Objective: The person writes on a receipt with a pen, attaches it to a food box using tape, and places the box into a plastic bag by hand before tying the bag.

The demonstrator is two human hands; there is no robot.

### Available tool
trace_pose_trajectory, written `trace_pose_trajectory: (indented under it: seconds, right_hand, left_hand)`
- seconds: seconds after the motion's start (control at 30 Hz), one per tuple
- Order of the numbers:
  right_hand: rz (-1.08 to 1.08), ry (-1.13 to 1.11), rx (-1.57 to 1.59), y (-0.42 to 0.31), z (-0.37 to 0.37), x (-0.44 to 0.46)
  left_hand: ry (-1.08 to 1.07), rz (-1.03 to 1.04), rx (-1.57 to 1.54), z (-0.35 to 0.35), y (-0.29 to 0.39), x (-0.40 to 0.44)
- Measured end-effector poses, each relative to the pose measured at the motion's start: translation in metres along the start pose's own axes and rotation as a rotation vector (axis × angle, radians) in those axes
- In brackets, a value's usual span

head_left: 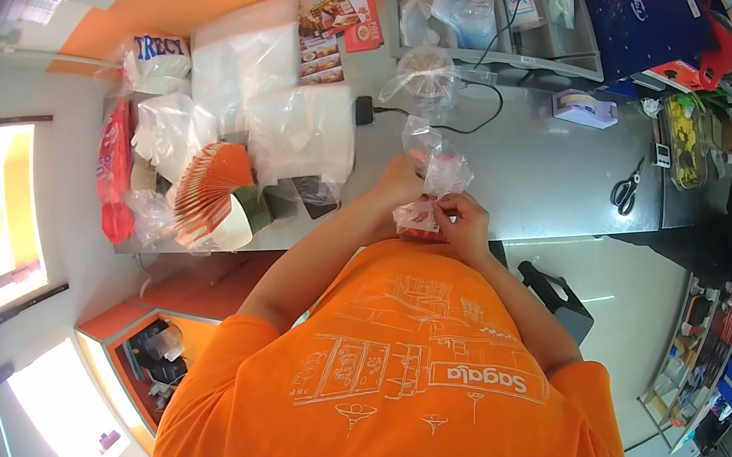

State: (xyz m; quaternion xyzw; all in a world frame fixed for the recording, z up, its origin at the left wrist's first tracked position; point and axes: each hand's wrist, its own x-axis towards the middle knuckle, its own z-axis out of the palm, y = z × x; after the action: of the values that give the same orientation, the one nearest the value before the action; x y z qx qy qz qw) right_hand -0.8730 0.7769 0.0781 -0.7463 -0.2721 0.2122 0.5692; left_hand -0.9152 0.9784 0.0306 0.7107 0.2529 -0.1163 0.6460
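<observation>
A small clear plastic bag [446, 176] is crumpled between my two hands, close to my body at the front edge of the steel table [538, 183]. My left hand [400, 181] grips the bag from the left side, its fingers partly covered by the plastic. On the other side, my right hand [466, 222] pinches the lower part of the bag with bent fingers. Something red and white shows through the plastic below the hands; its kind cannot be made out. Just beyond stands a clear round plastic container or wrapped roll [427, 72].
Stacks of clear bags [300, 129] and a fanned stack of orange-striped paper [209, 191] lie left. A grey divided tray [495, 59] stands at the back. Right are a tape dispenser [584, 109], black scissors [626, 188] and a cable [480, 132].
</observation>
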Motion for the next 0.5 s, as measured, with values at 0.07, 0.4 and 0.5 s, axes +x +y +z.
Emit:
trace_pose_trajectory:
  seconds: [0.07,0.4,0.5]
  right_hand:
    - [-0.016,0.006,-0.018,0.000,0.000,0.000]
    - [0.009,0.039,-0.148,-0.006,0.002,0.003]
    - [0.040,0.047,-0.152,-0.005,0.003,0.004]
  left_hand:
    - [-0.007,-0.021,0.010,0.000,0.004,-0.001]
    - [-0.008,0.013,0.015,0.004,-0.012,0.007]
    - [0.082,0.015,0.046,0.009,-0.010,0.005]
